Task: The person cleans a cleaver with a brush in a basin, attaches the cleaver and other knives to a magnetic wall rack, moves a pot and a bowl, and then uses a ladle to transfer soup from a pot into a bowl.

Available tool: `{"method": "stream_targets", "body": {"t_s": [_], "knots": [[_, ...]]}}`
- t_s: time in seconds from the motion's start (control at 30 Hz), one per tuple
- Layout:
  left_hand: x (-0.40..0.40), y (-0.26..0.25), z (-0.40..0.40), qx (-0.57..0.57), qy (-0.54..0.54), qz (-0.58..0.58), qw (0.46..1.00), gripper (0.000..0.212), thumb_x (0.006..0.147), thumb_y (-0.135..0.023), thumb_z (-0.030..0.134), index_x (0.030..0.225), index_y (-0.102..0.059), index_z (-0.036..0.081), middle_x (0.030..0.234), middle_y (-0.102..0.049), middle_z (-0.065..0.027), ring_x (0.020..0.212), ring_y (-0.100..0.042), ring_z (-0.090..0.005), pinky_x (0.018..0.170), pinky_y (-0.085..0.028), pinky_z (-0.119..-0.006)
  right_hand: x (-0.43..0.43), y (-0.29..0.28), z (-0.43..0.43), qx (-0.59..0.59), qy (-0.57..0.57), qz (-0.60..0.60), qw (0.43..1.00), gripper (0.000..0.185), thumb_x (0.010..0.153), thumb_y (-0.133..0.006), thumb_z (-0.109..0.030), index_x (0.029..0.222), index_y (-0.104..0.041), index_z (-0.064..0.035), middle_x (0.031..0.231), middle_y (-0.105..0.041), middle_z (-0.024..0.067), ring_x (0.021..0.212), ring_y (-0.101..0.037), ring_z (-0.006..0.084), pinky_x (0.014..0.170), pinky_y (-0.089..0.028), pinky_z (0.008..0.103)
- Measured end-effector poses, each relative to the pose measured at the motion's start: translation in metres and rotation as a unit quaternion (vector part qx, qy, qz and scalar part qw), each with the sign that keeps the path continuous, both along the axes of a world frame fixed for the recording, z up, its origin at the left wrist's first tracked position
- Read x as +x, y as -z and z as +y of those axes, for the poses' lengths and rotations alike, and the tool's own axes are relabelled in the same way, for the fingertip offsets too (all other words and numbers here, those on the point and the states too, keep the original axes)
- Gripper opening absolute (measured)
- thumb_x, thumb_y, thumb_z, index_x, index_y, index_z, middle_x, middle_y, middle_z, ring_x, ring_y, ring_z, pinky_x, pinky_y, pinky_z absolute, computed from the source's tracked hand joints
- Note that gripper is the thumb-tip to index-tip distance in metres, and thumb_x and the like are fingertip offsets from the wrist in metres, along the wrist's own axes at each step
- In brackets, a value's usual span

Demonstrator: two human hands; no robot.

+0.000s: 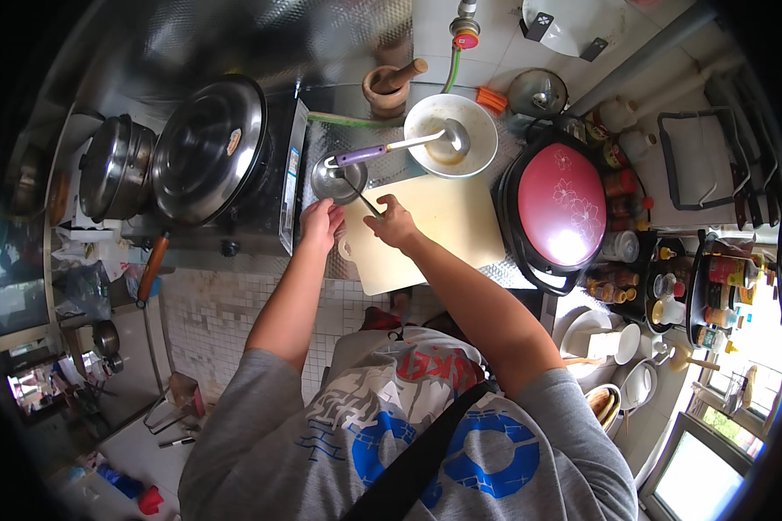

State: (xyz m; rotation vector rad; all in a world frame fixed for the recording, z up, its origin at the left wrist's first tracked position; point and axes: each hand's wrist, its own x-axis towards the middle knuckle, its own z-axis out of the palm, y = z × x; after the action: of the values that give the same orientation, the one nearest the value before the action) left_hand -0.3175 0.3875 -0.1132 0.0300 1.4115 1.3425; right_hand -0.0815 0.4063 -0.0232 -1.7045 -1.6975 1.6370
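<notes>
My right hand grips a thin dark utensil, its far end dipping into a small metal bowl. Beside that bowl's near rim is my left hand, fingers bent; whether it touches the rim cannot be told. Under my right hand lies a cream cutting board. Behind the board stands a white bowl with some brownish liquid at its bottom. A ladle with a purple handle rests across it, its metal head inside and the handle's end above the small bowl.
A wooden mortar with pestle stands at the back. On the right is a red-lidded electric pan, with bottles and jars beyond. A large lidded wok sits on the stove at left, near a metal pot. A green hose runs behind the bowls.
</notes>
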Motion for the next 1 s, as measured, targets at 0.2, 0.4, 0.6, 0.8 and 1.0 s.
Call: {"method": "stream_targets", "body": {"t_s": [0.2, 0.4, 0.6, 0.8, 1.0], "knots": [[-0.009, -0.011, -0.02, 0.026, 0.015, -0.003, 1.0, 0.012, 0.108, -0.071, 0.005, 0.119, -0.068, 0.002, 0.108, -0.076, -0.0104, 0.093, -0.078, -0.025, 0.089, -0.071, -0.041, 0.018, -0.005, -0.016, 0.146, -0.036, -0.04, 0.988, 0.04, 0.112, -0.068, -0.032, 0.139, -0.067, -0.0031, 0.111, -0.082, 0.0298, 0.108, -0.079, 0.0501, 0.098, -0.062, 0.0559], [0.02, -0.066, -0.076, 0.057, 0.136, 0.069, 0.987, 0.024, 0.107, -0.072, 0.004, 0.13, -0.067, 0.001, 0.124, -0.073, -0.008, 0.102, -0.077, -0.0206, 0.092, -0.07, -0.042, 0.123, -0.081, -0.081, 0.131, -0.007, 0.057, 0.99, 0.029, 0.119, -0.059, -0.022, 0.125, -0.077, 0.0004, 0.101, -0.08, 0.0248, 0.099, -0.079, 0.0406, 0.092, -0.06, 0.0472], [0.093, -0.127, -0.109, 0.071, 0.283, 0.052, 0.955, 0.031, 0.108, -0.071, 0.005, 0.138, -0.068, 0.001, 0.132, -0.074, -0.0105, 0.115, -0.076, -0.022, 0.092, -0.069, -0.043, 0.211, -0.117, -0.167, 0.156, 0.092, 0.049, 0.982, 0.029, 0.123, -0.054, -0.019, 0.128, -0.075, 0.0015, 0.077, -0.059, 0.0038, 0.071, -0.058, 0.0147, 0.068, -0.049, 0.0339], [0.182, -0.142, -0.114, 0.094, 0.432, 0.045, 0.896, 0.028, 0.109, -0.071, 0.009, 0.137, -0.069, 0.003, 0.127, -0.075, -0.0086, 0.113, -0.076, -0.0218, 0.094, -0.068, -0.044, 0.269, -0.143, -0.259, 0.102, 0.247, 0.051, 0.962, 0.03, 0.124, -0.053, -0.018, 0.126, -0.075, 0.0027, 0.071, -0.054, -0.0028, 0.065, -0.05, 0.0077, 0.06, -0.043, 0.0309], [0.274, -0.181, -0.145, 0.086, 0.548, -0.014, 0.832, 0.041, 0.103, -0.071, 0.007, 0.143, -0.064, -0.001, 0.132, -0.073, -0.0099, 0.117, -0.075, -0.0207, 0.093, -0.068, -0.041, 0.299, -0.175, -0.353, 0.326, 0.268, -0.176, 0.889, 0.011, 0.111, -0.068, -0.008, 0.116, -0.071, 0.0006, 0.086, -0.075, 0.0257, 0.082, -0.075, 0.0484, 0.071, -0.059, 0.0544]]}}
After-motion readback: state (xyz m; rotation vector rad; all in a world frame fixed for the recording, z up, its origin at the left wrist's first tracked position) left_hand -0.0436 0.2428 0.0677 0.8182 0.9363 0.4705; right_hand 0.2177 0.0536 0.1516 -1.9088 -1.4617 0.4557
